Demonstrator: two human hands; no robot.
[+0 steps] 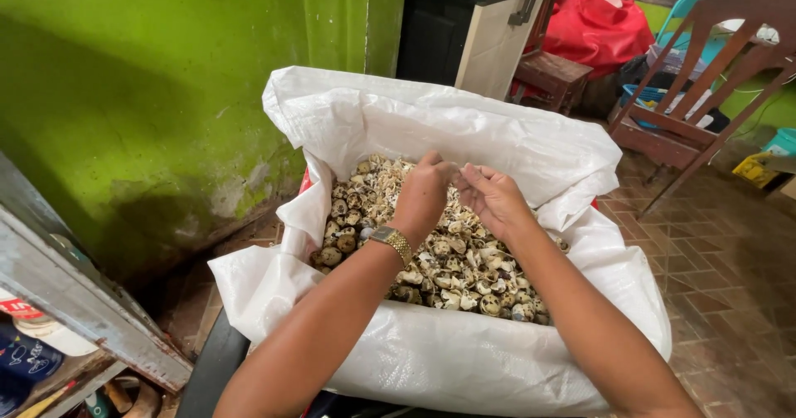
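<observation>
Both hands over white woven sack (431,360), rim rolled down, full of speckled broken eggshells (448,260). L hand (424,192) curled narrow, fingertips pinched; what it's holding, can't tell. R hand (495,198) half-open, fingers bent toward L, nearly touching. Gold watch (391,240) on L wrist. Green wall (166,78) left, wooden chair (705,78) far right.

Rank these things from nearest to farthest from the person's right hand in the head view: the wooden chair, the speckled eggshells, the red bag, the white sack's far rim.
1. Speckled eggshells: directly beneath the right hand.
2. White sack's far rim: just beyond the fingers.
3. Wooden chair: to the right, across the brick floor.
4. Red bag: top of the view, behind a small stool.
</observation>
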